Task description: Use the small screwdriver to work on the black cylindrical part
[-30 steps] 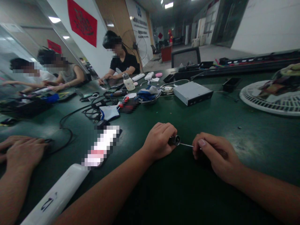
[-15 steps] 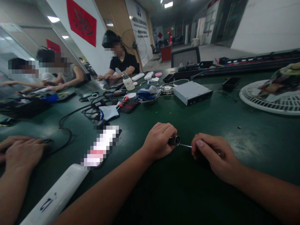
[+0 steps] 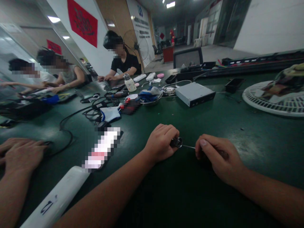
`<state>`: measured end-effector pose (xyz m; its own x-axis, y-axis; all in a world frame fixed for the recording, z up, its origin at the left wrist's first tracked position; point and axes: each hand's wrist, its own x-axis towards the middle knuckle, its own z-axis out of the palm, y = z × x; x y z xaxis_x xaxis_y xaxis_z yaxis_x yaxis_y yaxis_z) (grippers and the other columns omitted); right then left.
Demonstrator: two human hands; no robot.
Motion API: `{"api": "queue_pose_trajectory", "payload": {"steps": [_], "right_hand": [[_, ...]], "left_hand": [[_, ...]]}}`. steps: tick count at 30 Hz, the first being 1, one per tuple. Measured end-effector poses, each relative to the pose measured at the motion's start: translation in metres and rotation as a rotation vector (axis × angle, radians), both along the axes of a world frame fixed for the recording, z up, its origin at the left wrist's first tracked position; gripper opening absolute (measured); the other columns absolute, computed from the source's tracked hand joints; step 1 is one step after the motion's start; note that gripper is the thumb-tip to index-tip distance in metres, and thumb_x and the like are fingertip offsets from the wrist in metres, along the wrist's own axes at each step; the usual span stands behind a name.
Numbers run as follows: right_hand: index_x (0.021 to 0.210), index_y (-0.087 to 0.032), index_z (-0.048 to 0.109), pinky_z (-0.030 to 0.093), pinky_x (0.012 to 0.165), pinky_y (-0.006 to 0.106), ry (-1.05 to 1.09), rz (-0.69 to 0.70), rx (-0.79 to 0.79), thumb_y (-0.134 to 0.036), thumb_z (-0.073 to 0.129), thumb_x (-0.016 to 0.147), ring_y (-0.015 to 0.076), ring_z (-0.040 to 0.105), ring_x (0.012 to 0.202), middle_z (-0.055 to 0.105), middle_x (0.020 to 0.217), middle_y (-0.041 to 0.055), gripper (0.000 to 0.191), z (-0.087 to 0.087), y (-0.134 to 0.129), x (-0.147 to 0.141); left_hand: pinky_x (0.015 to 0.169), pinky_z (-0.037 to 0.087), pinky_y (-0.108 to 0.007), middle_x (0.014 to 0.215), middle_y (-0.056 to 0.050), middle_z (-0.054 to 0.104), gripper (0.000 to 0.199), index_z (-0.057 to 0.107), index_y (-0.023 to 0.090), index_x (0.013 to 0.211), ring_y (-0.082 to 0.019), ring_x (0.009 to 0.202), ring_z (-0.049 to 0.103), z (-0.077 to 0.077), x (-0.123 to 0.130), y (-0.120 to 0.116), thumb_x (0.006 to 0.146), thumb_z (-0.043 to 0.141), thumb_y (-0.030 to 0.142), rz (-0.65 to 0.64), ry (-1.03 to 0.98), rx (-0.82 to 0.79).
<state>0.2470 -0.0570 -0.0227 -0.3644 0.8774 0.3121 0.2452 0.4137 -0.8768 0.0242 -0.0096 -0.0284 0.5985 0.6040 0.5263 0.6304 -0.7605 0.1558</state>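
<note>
My left hand [image 3: 161, 143] is closed around a small dark cylinder [image 3: 178, 142], whose round, shiny, hollow-looking end faces right. Most of that piece is hidden in the palm, so its kind is unclear. In my right hand [image 3: 219, 160] is a screwdriver [image 3: 188, 146], gripped with curled fingers and the thumb on top. Its thin metal shaft points left and reaches the rim of the cylinder; whether the tip is inside I cannot tell. The handle is mostly covered by the fingers. Both hands rest low over the dark green table [image 3: 175, 190].
Left of my forearm lie a white long case [image 3: 57, 193] and a lit phone [image 3: 103, 148]. Another person's hands [image 3: 26, 155] are at the left edge. Beyond stand a grey disc drive [image 3: 195, 93], a white basket [image 3: 268, 106], cables [image 3: 68, 126] and a bottle [image 3: 129, 84].
My right hand has shifted very slightly to the right with the screwdriver. My left hand and the cylinder stay nearly in place.
</note>
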Motion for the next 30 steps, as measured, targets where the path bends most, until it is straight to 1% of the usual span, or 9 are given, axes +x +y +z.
{"api": "queue_pose_trajectory", "payload": {"steps": [2, 4, 7, 10, 15, 18, 22, 27, 30], "right_hand": [[0.078, -0.021, 0.06, 0.043, 0.055, 0.027, 0.005, -0.047, 0.005, -0.032, 0.042, 0.103, 0.0132, 0.057, 0.059, 0.059, 0.067, -0.0004, 0.033, -0.0004, -0.0003, -0.001], [0.081, -0.021, 0.061, 0.045, 0.058, 0.028, 0.022, -0.047, 0.004, -0.032, 0.043, 0.103, 0.0138, 0.06, 0.063, 0.061, 0.07, 0.0001, 0.03, -0.0005, -0.0004, -0.0012], [0.083, -0.021, 0.062, 0.045, 0.056, 0.028, 0.044, 0.013, -0.01, -0.031, 0.043, 0.102, 0.0141, 0.06, 0.064, 0.062, 0.071, 0.0002, 0.029, 0.0004, -0.0004, -0.0002], [0.08, -0.021, 0.061, 0.042, 0.054, 0.027, 0.03, 0.061, -0.009, -0.03, 0.041, 0.103, 0.0129, 0.057, 0.059, 0.06, 0.068, -0.0006, 0.031, 0.0018, 0.0, 0.0001], [0.08, -0.022, 0.06, 0.041, 0.055, 0.028, 0.028, -0.031, -0.001, -0.032, 0.042, 0.103, 0.0134, 0.056, 0.061, 0.06, 0.068, -0.0008, 0.031, 0.0019, 0.0007, -0.0017], [0.081, -0.022, 0.061, 0.041, 0.058, 0.029, 0.011, -0.008, 0.005, -0.033, 0.041, 0.103, 0.0142, 0.056, 0.063, 0.06, 0.07, -0.0003, 0.031, 0.0023, -0.0001, -0.0019], [0.082, -0.022, 0.06, 0.042, 0.059, 0.029, -0.002, -0.043, 0.001, -0.034, 0.043, 0.103, 0.014, 0.057, 0.065, 0.06, 0.071, -0.0007, 0.03, 0.0027, -0.0012, -0.0018], [0.081, -0.022, 0.061, 0.042, 0.059, 0.028, 0.01, 0.012, 0.017, -0.032, 0.041, 0.103, 0.0132, 0.056, 0.064, 0.06, 0.071, -0.0008, 0.031, 0.0036, -0.0006, -0.0018], [0.081, -0.021, 0.06, 0.042, 0.057, 0.027, 0.003, -0.03, 0.006, -0.032, 0.042, 0.103, 0.0128, 0.057, 0.063, 0.06, 0.07, -0.001, 0.031, 0.004, -0.001, -0.0021]], "left_hand": [[0.074, 0.041, -0.031, 0.083, -0.001, 0.061, 0.016, 0.048, 0.02, 0.085, -0.016, 0.077, 0.056, -0.0001, -0.0002, -0.0002, 0.076, 0.061, 0.015, 0.005, 0.002, -0.005], [0.074, 0.041, -0.031, 0.083, -0.001, 0.061, 0.016, 0.048, 0.02, 0.084, -0.016, 0.077, 0.055, 0.0003, -0.0003, -0.0005, 0.076, 0.06, 0.015, 0.012, 0.005, -0.005], [0.073, 0.042, -0.031, 0.082, -0.001, 0.061, 0.015, 0.048, 0.02, 0.083, -0.016, 0.076, 0.055, 0.0017, -0.0003, -0.0007, 0.076, 0.06, 0.015, 0.013, 0.004, -0.001], [0.073, 0.042, -0.031, 0.083, -0.001, 0.061, 0.016, 0.048, 0.02, 0.083, -0.015, 0.076, 0.055, 0.0028, -0.0007, -0.0005, 0.075, 0.061, 0.015, 0.009, 0.005, 0.001], [0.073, 0.041, -0.031, 0.083, 0.0, 0.06, 0.016, 0.048, 0.02, 0.084, -0.015, 0.075, 0.054, 0.0023, -0.0009, -0.0008, 0.076, 0.062, 0.015, 0.017, 0.008, 0.001], [0.071, 0.041, -0.031, 0.082, -0.001, 0.06, 0.016, 0.048, 0.02, 0.084, -0.015, 0.074, 0.053, 0.0026, -0.0008, -0.0018, 0.076, 0.061, 0.016, 0.032, -0.004, 0.01], [0.073, 0.041, -0.031, 0.083, 0.0, 0.06, 0.016, 0.048, 0.02, 0.085, -0.015, 0.075, 0.053, 0.0042, -0.0011, -0.0029, 0.077, 0.062, 0.016, 0.018, 0.012, 0.01], [0.071, 0.04, -0.03, 0.082, 0.0, 0.059, 0.016, 0.047, 0.02, 0.084, -0.014, 0.074, 0.053, 0.0053, -0.0016, -0.0028, 0.077, 0.062, 0.015, 0.023, -0.009, 0.018], [0.073, 0.04, -0.03, 0.083, 0.0, 0.06, 0.015, 0.049, 0.02, 0.085, -0.015, 0.076, 0.054, 0.0051, -0.0015, -0.0029, 0.078, 0.061, 0.015, 0.017, 0.013, 0.003]]}}
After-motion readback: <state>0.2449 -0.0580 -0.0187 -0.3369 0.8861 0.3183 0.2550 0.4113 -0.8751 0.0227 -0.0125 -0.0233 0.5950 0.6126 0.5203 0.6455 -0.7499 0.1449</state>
